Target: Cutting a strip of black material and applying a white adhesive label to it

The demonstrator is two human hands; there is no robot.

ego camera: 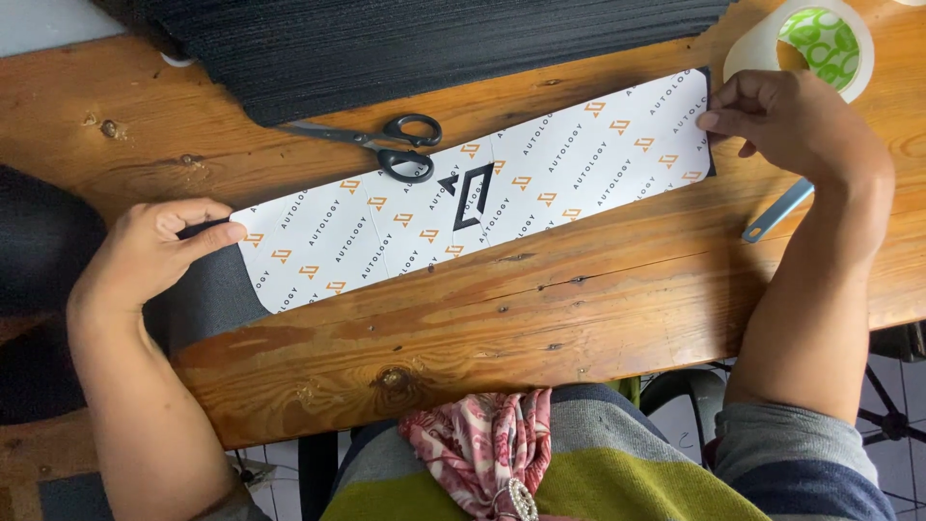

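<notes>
Long white printed paper strip (pixel 482 188) lying diagonally across the wooden counter (pixel 540 318) — pinched at each end by left hand (pixel 145 253) and right hand (pixel 786 121), seemingly kept taut and flat. Black-handled scissors (pixel 386 143) just above.

A long printed sheet (pixel 477 193) is lying slantwise across the wooden table (pixel 540 318), its left end nearer the person, its right end farther away. The left end is being pinched by the left hand (pixel 145 253), the right end by the right hand (pixel 786 121). Scissors (pixel 381 143) are lying just behind the sheet's middle, handles touching its edge. A stack of dark sheets (pixel 424 43) is lying behind the scissors. A tape roll (pixel 808 43) is sitting behind the right hand. A flat tool (pixel 776 210) is lying under the right wrist.
</notes>
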